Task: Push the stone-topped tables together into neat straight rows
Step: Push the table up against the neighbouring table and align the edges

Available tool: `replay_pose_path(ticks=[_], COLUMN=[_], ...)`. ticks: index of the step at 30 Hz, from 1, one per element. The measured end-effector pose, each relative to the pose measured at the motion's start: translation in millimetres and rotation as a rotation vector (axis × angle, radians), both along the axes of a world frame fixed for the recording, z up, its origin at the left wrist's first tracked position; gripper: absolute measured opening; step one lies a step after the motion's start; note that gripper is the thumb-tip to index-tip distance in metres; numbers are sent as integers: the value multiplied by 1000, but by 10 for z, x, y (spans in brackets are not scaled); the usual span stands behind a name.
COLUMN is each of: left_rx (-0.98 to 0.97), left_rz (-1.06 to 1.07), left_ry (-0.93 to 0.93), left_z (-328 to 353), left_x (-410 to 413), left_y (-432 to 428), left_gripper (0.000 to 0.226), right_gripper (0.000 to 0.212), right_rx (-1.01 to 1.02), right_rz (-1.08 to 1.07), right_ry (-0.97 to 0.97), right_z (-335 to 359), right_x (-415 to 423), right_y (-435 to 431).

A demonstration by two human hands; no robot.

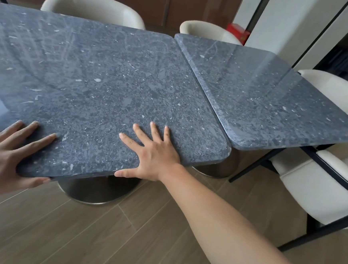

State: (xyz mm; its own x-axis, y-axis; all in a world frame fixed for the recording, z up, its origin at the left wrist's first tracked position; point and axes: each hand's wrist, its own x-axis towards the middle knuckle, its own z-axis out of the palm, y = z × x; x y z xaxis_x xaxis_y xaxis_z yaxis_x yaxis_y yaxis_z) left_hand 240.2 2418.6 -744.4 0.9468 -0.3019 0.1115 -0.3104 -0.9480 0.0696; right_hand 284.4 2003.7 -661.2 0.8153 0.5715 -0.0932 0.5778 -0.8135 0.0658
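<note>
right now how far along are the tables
Mostly done: the near table sits against the far table, their edges meeting along one seam. In hand: the left hand grips the near corner and the right hand presses flat on its top. Left: the near edges look slightly stepped at the seam, so a small nudge should square them.

Under both hands (154, 157), near table (94, 79); right of them, second table (265, 101) abutting; chairs (91, 6) beyond.
</note>
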Motion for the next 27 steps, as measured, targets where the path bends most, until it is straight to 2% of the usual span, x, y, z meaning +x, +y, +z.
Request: replay_pose_path(ticks=[12, 27], left_rx=[14, 66], left_rz=[-9, -3], left_ry=[-34, 27], left_z=[105, 117], left_x=[-29, 170], left_y=[-64, 2], left_gripper=[126, 128], right_gripper=[113, 112], right_rx=[-3, 9], right_rz=[10, 17], right_ry=[-12, -20], right_z=[-27, -24], right_x=[31, 212], right_y=[-5, 32])
